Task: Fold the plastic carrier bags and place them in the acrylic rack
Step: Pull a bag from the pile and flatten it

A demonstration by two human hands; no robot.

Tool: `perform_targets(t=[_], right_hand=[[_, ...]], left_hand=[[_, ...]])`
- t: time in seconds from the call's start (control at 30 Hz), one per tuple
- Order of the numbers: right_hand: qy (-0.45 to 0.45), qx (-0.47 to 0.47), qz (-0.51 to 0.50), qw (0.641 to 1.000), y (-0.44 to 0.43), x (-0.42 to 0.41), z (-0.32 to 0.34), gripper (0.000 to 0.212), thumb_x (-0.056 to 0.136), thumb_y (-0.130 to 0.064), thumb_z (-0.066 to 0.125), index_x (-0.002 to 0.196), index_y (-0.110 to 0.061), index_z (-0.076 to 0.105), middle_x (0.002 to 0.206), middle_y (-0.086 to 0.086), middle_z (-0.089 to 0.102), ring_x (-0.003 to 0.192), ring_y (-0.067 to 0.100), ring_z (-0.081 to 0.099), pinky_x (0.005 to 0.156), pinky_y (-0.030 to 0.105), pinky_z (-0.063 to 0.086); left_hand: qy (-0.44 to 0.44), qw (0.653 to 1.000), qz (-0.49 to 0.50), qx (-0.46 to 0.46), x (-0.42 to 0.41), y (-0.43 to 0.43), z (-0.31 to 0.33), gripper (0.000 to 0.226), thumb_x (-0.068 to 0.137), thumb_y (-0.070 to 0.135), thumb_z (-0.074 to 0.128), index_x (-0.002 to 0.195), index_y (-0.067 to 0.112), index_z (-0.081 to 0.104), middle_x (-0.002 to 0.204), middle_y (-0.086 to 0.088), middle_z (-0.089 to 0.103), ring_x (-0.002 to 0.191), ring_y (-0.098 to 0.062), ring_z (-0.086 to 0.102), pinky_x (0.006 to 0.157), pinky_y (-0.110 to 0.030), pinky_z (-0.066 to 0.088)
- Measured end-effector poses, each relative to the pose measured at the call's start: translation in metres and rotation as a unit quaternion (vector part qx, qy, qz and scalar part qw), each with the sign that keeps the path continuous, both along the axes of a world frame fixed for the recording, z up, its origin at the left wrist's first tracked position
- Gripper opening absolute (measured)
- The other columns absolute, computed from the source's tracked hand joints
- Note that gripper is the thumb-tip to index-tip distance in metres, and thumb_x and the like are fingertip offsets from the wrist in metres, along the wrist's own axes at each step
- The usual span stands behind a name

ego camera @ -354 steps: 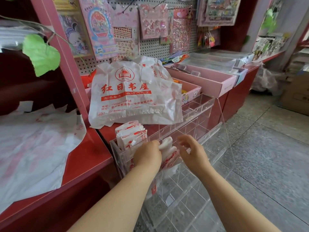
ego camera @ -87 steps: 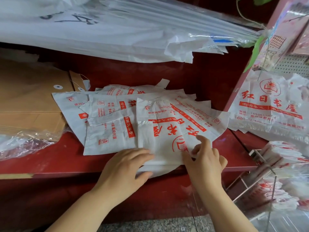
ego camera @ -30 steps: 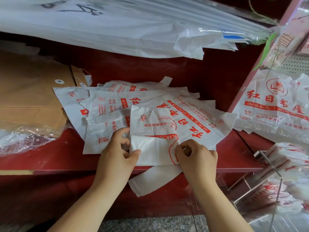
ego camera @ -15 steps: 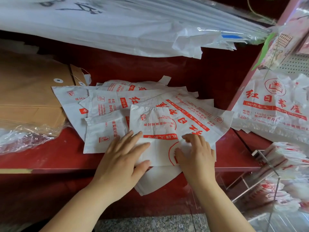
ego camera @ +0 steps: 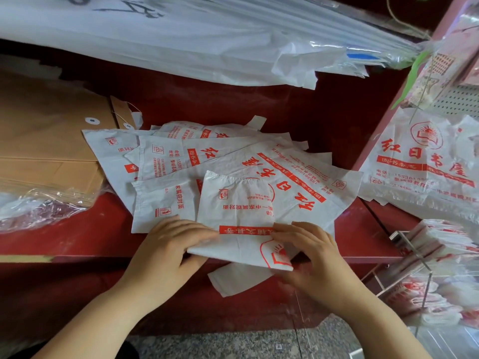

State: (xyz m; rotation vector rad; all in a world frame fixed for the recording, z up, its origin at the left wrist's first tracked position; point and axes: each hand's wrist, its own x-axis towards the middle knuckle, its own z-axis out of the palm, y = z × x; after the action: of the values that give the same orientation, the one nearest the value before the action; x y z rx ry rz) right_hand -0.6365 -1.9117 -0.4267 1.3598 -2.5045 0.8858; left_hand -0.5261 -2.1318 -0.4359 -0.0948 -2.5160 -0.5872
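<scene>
We look down at two bare hands at the front edge of a red shelf (ego camera: 77, 239). The left hand (ego camera: 166, 252) and the right hand (ego camera: 313, 257) hold a half-folded white carrier bag (ego camera: 238, 203) printed in red, one hand at each side of its near end. On both hands the fingers lie together across the top of the plastic, and the near corners drape over the palms. The thumbs are hidden, so we judge them to be underneath, pinching. The bag lies between the hands, its long axis running straight away from us, and a handle strip (ego camera: 230, 278) hangs off the shelf edge below it. The next fold, we think, carries the near end over the far end. Under and beyond it, a loose pile of unfolded bags (ego camera: 166, 156) fans out. The acrylic rack (ego camera: 427, 275) stands low at right, nearer the right hand, with folded bags (ego camera: 440, 239) in it. Farther back lie brown envelopes (ego camera: 46, 141), and white sheets (ego camera: 181, 35) overhang
</scene>
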Motion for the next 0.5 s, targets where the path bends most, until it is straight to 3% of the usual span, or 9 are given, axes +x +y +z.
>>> perform_targets(t=[0.07, 0.13, 0.2, 0.27, 0.37, 0.43, 0.5], right_hand=[[-0.012, -0.061, -0.017, 0.998, 0.000, 0.001, -0.001, 0.031, 0.075, -0.049, 0.052, 0.100, -0.035, 0.063, 0.103, -0.038, 0.054, 0.105, -0.005, 0.046, 0.087, 0.016, 0.036], [-0.023, -0.091, -0.042, 0.995, -0.005, 0.005, 0.000, 0.011, 0.076, -0.045, 0.051, 0.083, -0.040, 0.058, 0.084, -0.039, 0.055, 0.091, -0.012, 0.047, 0.075, 0.017, 0.035], [-0.040, -0.118, -0.079, 0.989, -0.009, 0.009, 0.000, 0.022, 0.075, -0.042, 0.057, 0.057, -0.040, 0.045, 0.073, -0.030, 0.057, 0.078, -0.013, 0.046, 0.070, 0.020, 0.031], [-0.072, -0.132, -0.107, 0.983, -0.015, 0.010, -0.001, 0.023, 0.077, -0.036, 0.062, 0.061, -0.045, 0.047, 0.061, -0.021, 0.057, 0.076, -0.007, 0.050, 0.077, 0.029, 0.036], [-0.087, -0.146, -0.155, 0.973, -0.026, 0.008, -0.003, 0.010, 0.078, -0.038, 0.063, 0.073, -0.040, 0.054, 0.066, -0.014, 0.061, 0.076, 0.015, 0.058, 0.085, 0.045, 0.041], [-0.093, -0.144, -0.179, 0.969, -0.032, 0.006, -0.004, 0.013, 0.082, -0.025, 0.066, 0.085, -0.035, 0.057, 0.065, -0.008, 0.061, 0.078, 0.022, 0.058, 0.091, 0.042, 0.036], [-0.089, -0.132, -0.194, 0.968, -0.037, 0.006, -0.003, 0.019, 0.084, -0.024, 0.062, 0.103, -0.029, 0.059, 0.064, -0.009, 0.059, 0.080, 0.019, 0.058, 0.092, 0.033, 0.029]], left_hand=[[0.015, 0.999, -0.001, 0.047, 0.002, 0.002, 0.001, 0.028, 0.076, 0.047, 0.050, 0.092, 0.031, 0.066, 0.084, 0.027, 0.061, 0.083, 0.000, 0.054, 0.086, -0.003, 0.027], [0.018, 0.990, 0.028, 0.137, 0.005, 0.006, 0.002, 0.032, 0.072, 0.056, 0.051, 0.089, 0.033, 0.065, 0.074, 0.032, 0.062, 0.083, 0.005, 0.054, 0.080, 0.001, 0.031], [0.004, 0.972, 0.065, 0.226, 0.005, 0.011, 0.006, 0.021, 0.071, 0.052, 0.055, 0.077, 0.035, 0.063, 0.076, 0.036, 0.062, 0.083, 0.019, 0.054, 0.072, 0.004, 0.035], [-0.005, 0.959, 0.108, 0.261, 0.002, 0.016, 0.007, 0.021, 0.079, 0.033, 0.066, 0.098, 0.028, 0.061, 0.066, 0.034, 0.058, 0.075, 0.024, 0.052, 0.066, 0.005, 0.036], [-0.027, 0.951, 0.161, 0.261, -0.002, 0.022, 0.012, 0.055, 0.084, 0.019, 0.062, 0.133, 0.024, 0.040, 0.072, 0.028, 0.055, 0.070, 0.011, 0.052, 0.063, -0.001, 0.038], [-0.023, 0.951, 0.161, 0.262, -0.003, 0.023, 0.014, 0.064, 0.084, 0.019, 0.062, 0.134, 0.039, 0.027, 0.073, 0.016, 0.059, 0.068, -0.002, 0.056, 0.061, -0.010, 0.040], [-0.019, 0.961, 0.164, 0.221, -0.005, 0.021, 0.012, 0.057, 0.085, 0.021, 0.062, 0.126, 0.045, 0.031, 0.075, 0.009, 0.053, 0.068, -0.009, 0.054, 0.062, -0.018, 0.042]])
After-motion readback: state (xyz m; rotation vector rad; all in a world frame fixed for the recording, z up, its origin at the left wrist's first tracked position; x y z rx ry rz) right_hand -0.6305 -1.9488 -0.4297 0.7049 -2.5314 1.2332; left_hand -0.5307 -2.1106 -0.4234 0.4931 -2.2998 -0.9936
